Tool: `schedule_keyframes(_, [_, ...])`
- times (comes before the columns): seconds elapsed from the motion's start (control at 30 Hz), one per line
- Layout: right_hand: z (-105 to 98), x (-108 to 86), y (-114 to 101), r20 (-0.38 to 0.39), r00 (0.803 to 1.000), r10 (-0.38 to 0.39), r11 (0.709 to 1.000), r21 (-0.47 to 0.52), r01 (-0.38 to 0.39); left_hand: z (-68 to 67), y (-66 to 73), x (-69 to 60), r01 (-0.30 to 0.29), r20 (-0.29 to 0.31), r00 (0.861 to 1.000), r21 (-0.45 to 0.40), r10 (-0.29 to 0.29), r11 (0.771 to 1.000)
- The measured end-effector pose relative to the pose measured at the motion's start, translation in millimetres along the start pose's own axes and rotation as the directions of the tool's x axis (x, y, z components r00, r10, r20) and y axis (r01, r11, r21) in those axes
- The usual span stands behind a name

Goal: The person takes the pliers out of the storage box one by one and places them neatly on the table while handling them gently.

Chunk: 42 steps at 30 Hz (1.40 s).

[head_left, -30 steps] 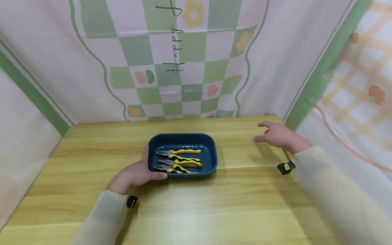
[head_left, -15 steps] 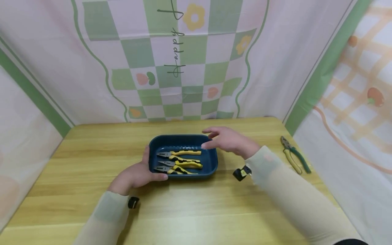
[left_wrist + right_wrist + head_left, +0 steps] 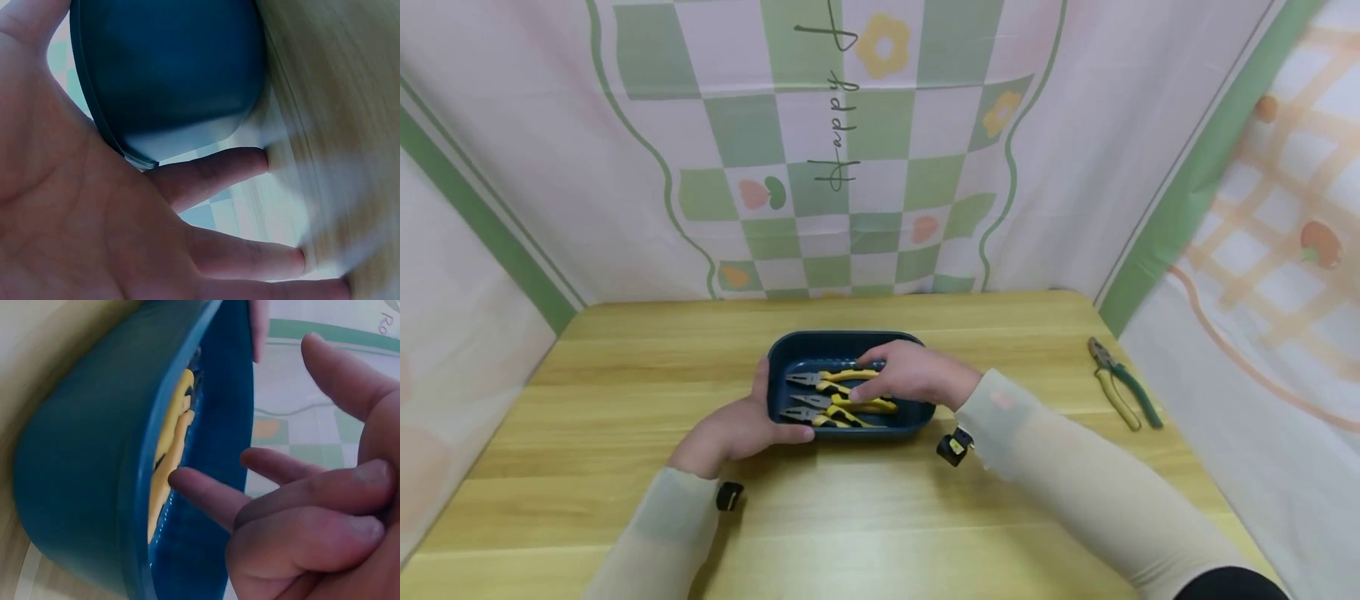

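A dark blue rectangular bin (image 3: 865, 432) stands mid-table in the head view. Inside it lie pliers (image 3: 838, 413) with yellow-and-black handles, their pointed jaws toward the left. My left hand (image 3: 741, 429) rests against the bin's left end, thumb along the front rim; its fingers look straight in the left wrist view. Above the pliers' handles hovers my right hand (image 3: 910, 371), partly hiding them. In the right wrist view, its thumb and index finger stand apart with nothing between, while other fingers are bent. Contact with the pliers cannot be told.
Another pair of pliers (image 3: 1108, 364), with one yellow and one green handle, lies on the wooden table (image 3: 865, 517) at the right. A patterned curtain (image 3: 880, 183) rises behind the table and hangs along both sides.
My right hand has come from the right side of the table, leftward and down into the bin, uncovering the green-and-yellow pliers. My left hand has stayed at the bin's left end.
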State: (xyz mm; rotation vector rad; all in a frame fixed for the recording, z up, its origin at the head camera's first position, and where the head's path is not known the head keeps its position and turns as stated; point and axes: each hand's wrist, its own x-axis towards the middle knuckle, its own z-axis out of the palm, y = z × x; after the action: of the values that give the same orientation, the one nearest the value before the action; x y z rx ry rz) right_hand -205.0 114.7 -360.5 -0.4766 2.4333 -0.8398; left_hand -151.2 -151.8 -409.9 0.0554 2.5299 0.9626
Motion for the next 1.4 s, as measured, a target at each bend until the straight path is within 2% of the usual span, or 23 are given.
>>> schedule_keyframes(0.13, [4.2,4.8,-2.4,-0.013,1.000,0.026,0.998,-0.060,-0.027,-0.3,1.0,-0.1,0.000,0.000,1.000,0.008,0.000,1.000])
schedule_keyframes(0.3, [6.9,8.9,-3.2,0.035,0.997,0.062,0.991,-0.118,-0.057,0.2,1.9,-0.8,0.019,0.002,1.000,0.021,-0.019,1.000])
schedule_keyframes(0.43, [9.5,10.0,-8.6,0.047,0.996,0.071,0.971,-0.231,-0.058,-0.2,2.7,-1.9,0.020,-0.002,1.000,0.010,-0.020,1.000])
schedule_keyframes(0.53, [14.8,11.0,-15.2,0.041,0.996,0.077,0.929,-0.366,-0.056,-0.5,2.7,-2.3,0.015,-0.003,1.000,-0.001,-0.015,1.000])
schedule_keyframes(0.63, [22.0,12.3,-22.1,0.041,0.995,0.091,0.868,-0.493,-0.059,-0.7,2.3,-2.3,0.017,-0.001,1.000,0.000,-0.017,1.000])
schedule_keyframes(0.77, [30.4,13.4,-28.8,0.028,0.991,0.129,0.806,-0.585,-0.089,-0.9,1.7,-1.6,0.031,0.005,0.999,0.015,-0.031,0.999])
schedule_keyframes(0.87, [33.9,13.7,-31.0,0.018,0.989,0.144,0.782,-0.614,-0.103,-0.8,1.1,-0.7,0.035,0.010,0.999,0.016,-0.035,0.999])
schedule_keyframes(1.03, [33.0,12.6,-29.9,0.016,0.992,0.126,0.749,-0.657,-0.085,-0.2,1.9,-0.6,0.038,0.011,0.999,0.026,-0.038,0.999])
schedule_keyframes(1.2, [26.8,12.0,-24.5,-0.006,0.991,0.133,0.734,-0.671,-0.102,0.3,3.6,-1.7,0.042,0.004,0.999,0.038,-0.042,0.998])
schedule_keyframes(1.4, [24.0,12.0,-17.8,0.021,0.991,0.130,0.717,-0.692,-0.079,0.2,2.9,-2.3,0.028,0.000,1.000,0.023,-0.028,0.999])
